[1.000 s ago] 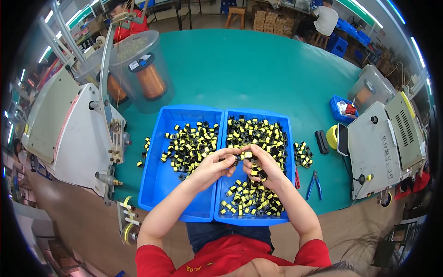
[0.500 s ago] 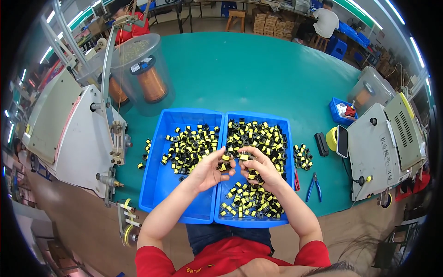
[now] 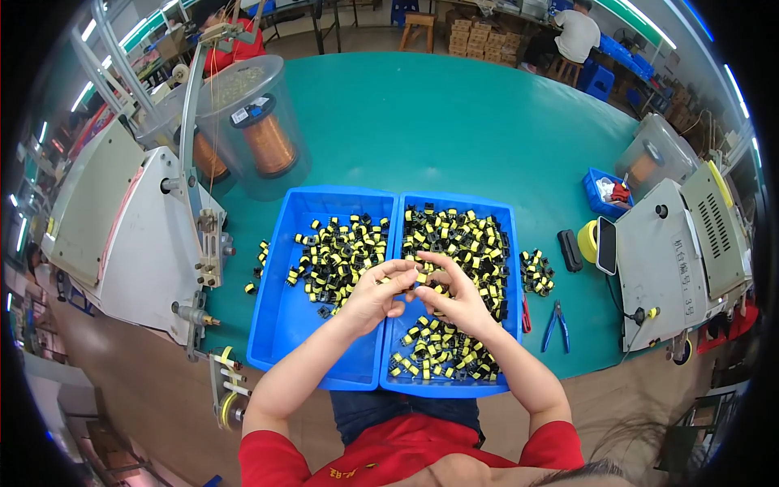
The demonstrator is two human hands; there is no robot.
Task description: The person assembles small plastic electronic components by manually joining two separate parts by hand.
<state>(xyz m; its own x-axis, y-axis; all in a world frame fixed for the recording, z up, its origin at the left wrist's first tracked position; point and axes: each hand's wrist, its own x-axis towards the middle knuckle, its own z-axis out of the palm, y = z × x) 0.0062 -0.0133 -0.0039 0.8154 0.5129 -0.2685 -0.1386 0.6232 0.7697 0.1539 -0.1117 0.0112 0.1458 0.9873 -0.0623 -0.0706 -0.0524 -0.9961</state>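
Note:
Two blue trays sit side by side on the green table. The left tray (image 3: pixel 280 341) holds several small black-and-yellow parts at its far end. The right tray (image 3: pixel 510 243) is nearly covered with the same parts. My left hand (image 3: pixel 375 294) and my right hand (image 3: pixel 451 297) meet over the seam between the trays, fingertips together around one small black-and-yellow part (image 3: pixel 419 277). Which hand carries it I cannot tell for sure; both touch it.
A grey winding machine (image 3: pixel 138 235) stands at the left, with copper wire spools (image 3: pixel 268 142) under clear covers behind it. Another grey machine (image 3: pixel 677 260) stands at the right. Blue-handled pliers (image 3: pixel 555 325), a loose pile of parts (image 3: pixel 537 273) and a yellow tape roll (image 3: pixel 587 240) lie right of the trays.
My hands have stayed over the seam between the trays. The fingers have shifted slightly around the small part; the left hand's fingers now reach further toward the right hand.

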